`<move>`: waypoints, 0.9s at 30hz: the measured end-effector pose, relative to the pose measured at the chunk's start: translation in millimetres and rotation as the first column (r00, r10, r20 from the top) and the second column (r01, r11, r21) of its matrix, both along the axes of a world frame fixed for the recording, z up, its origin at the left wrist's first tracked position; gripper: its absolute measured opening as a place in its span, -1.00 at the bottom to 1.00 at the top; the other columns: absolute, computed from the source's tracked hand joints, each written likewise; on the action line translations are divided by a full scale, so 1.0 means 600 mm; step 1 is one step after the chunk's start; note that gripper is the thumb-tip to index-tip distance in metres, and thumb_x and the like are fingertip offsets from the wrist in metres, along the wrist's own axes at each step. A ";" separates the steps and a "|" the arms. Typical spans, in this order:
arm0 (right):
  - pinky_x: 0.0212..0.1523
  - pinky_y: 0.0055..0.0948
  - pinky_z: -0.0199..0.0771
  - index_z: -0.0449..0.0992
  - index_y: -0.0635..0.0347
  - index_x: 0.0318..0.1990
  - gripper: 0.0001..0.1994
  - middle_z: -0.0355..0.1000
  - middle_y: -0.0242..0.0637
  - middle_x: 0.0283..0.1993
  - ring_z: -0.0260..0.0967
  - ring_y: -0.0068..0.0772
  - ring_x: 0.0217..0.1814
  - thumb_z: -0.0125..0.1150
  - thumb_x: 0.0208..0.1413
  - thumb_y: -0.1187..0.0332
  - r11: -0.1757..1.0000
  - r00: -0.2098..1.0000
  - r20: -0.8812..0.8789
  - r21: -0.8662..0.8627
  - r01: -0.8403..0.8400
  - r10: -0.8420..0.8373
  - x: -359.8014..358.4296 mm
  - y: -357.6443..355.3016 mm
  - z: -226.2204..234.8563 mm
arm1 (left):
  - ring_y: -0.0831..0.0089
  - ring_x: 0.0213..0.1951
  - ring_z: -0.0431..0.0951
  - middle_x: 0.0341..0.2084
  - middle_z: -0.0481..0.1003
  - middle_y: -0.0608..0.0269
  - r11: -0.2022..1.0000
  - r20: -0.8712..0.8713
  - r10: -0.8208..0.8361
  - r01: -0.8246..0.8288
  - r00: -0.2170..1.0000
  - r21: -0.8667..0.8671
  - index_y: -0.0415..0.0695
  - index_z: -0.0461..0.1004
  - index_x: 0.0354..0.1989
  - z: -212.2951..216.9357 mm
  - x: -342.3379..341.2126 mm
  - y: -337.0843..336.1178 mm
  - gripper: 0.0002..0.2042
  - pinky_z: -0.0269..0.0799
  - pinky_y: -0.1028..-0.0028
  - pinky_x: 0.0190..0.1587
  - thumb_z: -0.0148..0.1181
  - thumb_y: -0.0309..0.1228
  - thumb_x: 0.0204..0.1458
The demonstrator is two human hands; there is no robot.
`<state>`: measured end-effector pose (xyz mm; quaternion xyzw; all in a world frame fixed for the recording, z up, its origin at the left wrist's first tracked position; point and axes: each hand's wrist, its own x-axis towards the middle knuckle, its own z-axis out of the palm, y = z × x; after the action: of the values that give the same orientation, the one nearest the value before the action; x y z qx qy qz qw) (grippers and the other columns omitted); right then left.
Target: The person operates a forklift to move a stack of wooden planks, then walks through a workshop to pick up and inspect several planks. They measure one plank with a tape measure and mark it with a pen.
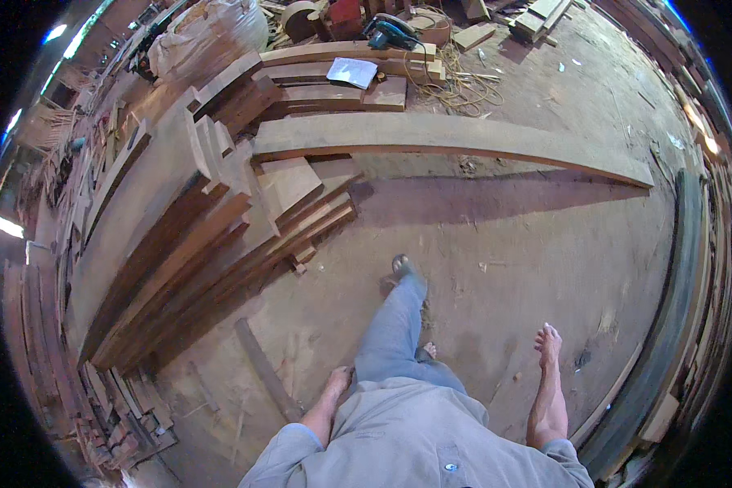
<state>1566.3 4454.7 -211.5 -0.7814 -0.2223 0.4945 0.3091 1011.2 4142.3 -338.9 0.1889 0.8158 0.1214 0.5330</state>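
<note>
My left hand (339,380) hangs beside my left thigh, its back turned up; the fingers are hidden from view. Out to the right, my right hand (548,342) swings over the dirt floor (496,268), its fingers curled in with nothing seen in them. Neither hand touches any wood. My left leg (392,325) is stretched forward in mid-stride. Ahead and to the left, a big stack of thick planks (150,215) stands nearest to my left hand. One long board (447,134) reaches from that stack to the right, across my front.
A narrow wood strip (264,366) lies on the floor at the left. Beyond the long board are a blue-green power tool (390,34), a white paper (352,72) and a coiled yellowish cord (468,91). Long timbers (677,301) line the right side. A large whitish sack (211,37) stands far left.
</note>
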 end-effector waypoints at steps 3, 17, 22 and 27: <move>-0.51 -0.53 0.31 0.48 0.12 -0.13 -0.70 0.41 -0.42 -0.42 0.31 -0.59 -0.47 0.15 0.16 0.09 0.999 0.999 0.011 0.013 0.035 -0.036 -0.058 0.113 -0.007 | 0.22 -0.06 0.50 -0.15 0.53 -0.03 0.992 0.146 0.105 -0.093 0.984 -0.086 -0.21 0.49 0.00 0.066 0.004 0.189 -0.52 0.34 0.25 0.02 0.02 -0.04 0.15; 0.01 -0.26 0.34 0.22 0.29 0.22 -0.18 0.40 -0.18 -0.08 0.35 -0.22 -0.04 0.10 0.05 -0.27 0.958 0.911 -0.304 -0.156 0.243 -0.280 -0.350 0.524 -0.068 | 0.02 0.00 0.50 -0.13 0.52 -0.11 0.933 -0.201 -0.237 0.280 0.951 0.227 -0.22 0.50 -0.05 0.227 -0.279 1.125 -0.54 0.36 0.22 0.05 -0.04 -0.05 0.16; 0.26 -0.19 0.16 0.10 0.36 0.29 -0.14 0.26 -0.02 0.21 0.18 -0.04 0.28 0.05 0.10 -0.25 0.966 0.871 -0.419 -0.108 0.233 -0.257 -0.454 0.774 -0.067 | 0.11 -0.04 0.53 -0.17 0.55 -0.04 0.926 -0.215 -0.188 0.246 0.958 0.287 -0.19 0.51 -0.07 0.258 -0.313 1.328 -0.58 0.38 0.26 0.01 -0.03 -0.08 0.17; 0.27 -0.17 0.14 0.05 0.31 0.33 -0.10 0.26 -0.03 0.22 0.21 -0.08 0.26 0.00 0.08 -0.31 0.958 0.833 -0.479 -0.206 0.201 -0.278 -0.550 0.962 -0.139 | -0.01 -0.05 0.50 -0.16 0.54 -0.03 0.935 -0.341 -0.309 0.349 0.888 0.062 -0.20 0.52 -0.12 0.213 -0.365 1.409 -0.57 0.37 0.19 -0.01 -0.11 -0.07 0.20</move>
<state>1236.1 5031.9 -294.9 -0.6674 0.0029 0.6533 0.3575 792.3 4987.9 -210.8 0.3741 0.8396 0.0455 0.3913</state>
